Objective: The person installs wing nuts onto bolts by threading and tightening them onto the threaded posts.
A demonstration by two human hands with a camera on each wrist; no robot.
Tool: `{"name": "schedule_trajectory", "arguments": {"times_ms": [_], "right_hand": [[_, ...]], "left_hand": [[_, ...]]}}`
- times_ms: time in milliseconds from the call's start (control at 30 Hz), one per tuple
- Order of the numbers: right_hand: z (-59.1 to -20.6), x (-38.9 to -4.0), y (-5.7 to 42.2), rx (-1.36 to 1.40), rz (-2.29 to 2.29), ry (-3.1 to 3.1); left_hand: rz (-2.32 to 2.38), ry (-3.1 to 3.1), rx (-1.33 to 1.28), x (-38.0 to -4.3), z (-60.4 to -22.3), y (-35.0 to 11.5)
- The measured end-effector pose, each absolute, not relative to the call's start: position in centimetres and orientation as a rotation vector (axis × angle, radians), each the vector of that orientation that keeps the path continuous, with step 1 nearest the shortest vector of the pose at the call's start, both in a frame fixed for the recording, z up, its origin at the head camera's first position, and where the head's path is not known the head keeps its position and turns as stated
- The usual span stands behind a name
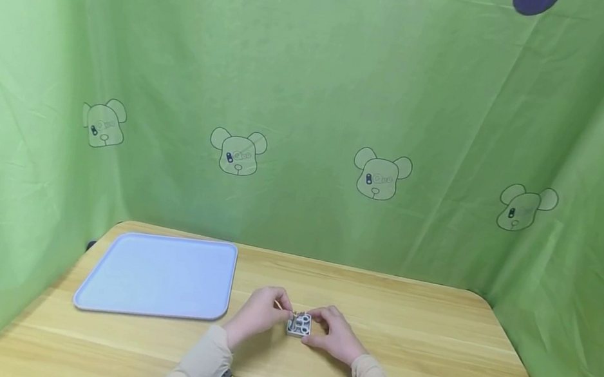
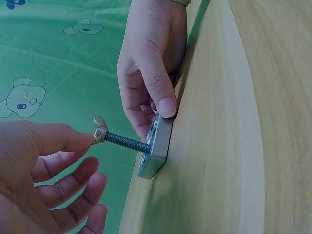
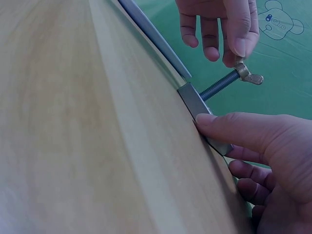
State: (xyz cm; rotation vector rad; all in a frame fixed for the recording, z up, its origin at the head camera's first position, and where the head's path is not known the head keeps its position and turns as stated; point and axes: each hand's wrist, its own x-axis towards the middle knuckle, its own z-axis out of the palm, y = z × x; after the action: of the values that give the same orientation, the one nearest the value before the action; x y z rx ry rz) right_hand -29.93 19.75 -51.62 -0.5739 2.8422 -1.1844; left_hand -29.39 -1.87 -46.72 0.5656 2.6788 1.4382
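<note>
A small square metal block (image 1: 299,325) lies on the table with a threaded bolt (image 2: 127,142) standing up from it. At the bolt's top sits a brass-coloured wing nut (image 3: 248,75). My left hand (image 1: 263,310) pinches one wing of this nut between thumb and forefinger, the other fingers loosely bent. From the right, my right hand (image 1: 335,335) grips the block's edges, the thumb on the near side and fingers on the far side. Round recesses show in the block's top face. How deep the bolt sits in it is hidden.
A light blue-grey tray (image 1: 160,275) lies at the left of the wooden table (image 1: 428,364). Green curtains (image 1: 317,86) with bear-head prints hang behind the table and at both sides.
</note>
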Motion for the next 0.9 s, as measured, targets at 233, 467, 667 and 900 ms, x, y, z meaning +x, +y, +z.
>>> {"name": "schedule_trajectory", "arguments": {"times_ms": [233,467,667,900], "right_hand": [[-51.55,-29.95,19.66,-0.568,-1.193,2.838],[-51.61,-30.00,19.66,-0.566,-1.193,2.836],[-51.72,-30.03,19.69,-0.573,-1.190,2.841],[-51.87,-30.16,19.73,-0.583,-1.191,2.839]], "left_hand": [[1.434,2.678,0.584,-29.40,-46.61,-1.97],[1.422,2.673,0.589,-29.41,-46.61,-2.00],[1.426,2.664,0.588,-29.54,-46.76,-1.96],[1.470,2.603,0.634,-29.94,-46.36,-1.94]]}}
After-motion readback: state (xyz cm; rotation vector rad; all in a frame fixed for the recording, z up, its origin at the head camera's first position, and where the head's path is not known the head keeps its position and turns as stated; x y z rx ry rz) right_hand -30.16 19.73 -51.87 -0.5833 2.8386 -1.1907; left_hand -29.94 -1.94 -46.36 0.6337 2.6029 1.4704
